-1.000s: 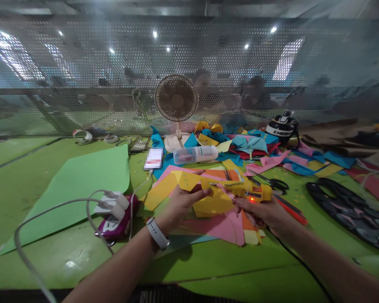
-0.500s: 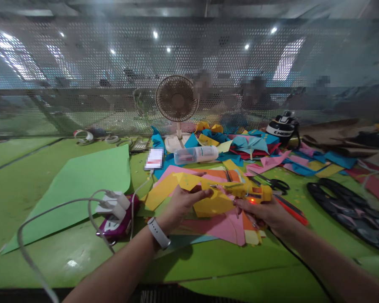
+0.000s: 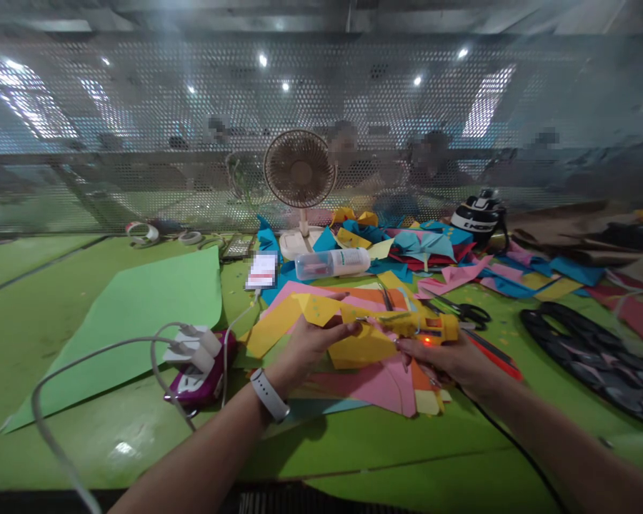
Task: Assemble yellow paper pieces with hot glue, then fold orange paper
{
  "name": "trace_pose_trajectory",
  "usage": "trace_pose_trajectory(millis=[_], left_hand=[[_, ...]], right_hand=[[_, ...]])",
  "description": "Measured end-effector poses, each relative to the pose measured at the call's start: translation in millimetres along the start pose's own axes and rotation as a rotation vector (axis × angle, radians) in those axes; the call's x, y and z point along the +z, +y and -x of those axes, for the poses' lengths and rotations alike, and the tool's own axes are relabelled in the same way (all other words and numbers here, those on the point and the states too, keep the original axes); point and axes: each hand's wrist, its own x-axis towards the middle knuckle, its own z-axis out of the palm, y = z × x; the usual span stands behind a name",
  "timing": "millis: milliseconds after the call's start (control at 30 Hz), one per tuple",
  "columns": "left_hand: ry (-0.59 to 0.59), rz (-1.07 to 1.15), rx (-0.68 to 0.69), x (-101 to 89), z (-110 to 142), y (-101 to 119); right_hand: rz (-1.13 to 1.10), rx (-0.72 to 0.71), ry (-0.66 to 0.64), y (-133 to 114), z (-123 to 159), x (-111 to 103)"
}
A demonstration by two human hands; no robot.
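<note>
Right hand (image 3: 447, 358): curled round yellow plastic glue gun (image 3: 415, 323), tapered nozzle (image 3: 361, 319) toward nine o'clock. Left hand (image 3: 306, 350): partly closed, pinching creased yellow paper (image 3: 320, 308).

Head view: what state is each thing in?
Glue gun: in right hand, red light lit
Yellow paper: held in left hand, folded
Phone: screen lit, cable attached
Chargers: plugged into power strip
Bottle: lying on its side
Fan: upright, spinning unclear
Green sheet: unfolded
Scissors: open or shut unclear
</note>
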Motion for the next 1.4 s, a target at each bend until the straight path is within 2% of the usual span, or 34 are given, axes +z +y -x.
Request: trace_pose_trajectory(millis=[1400], left_hand=[[-0.003,-0.043,0.057,1.5,1.1,-0.4]], right_hand=[[-0.026,0.026,0.066,-1.4,-1.9,1.8]])
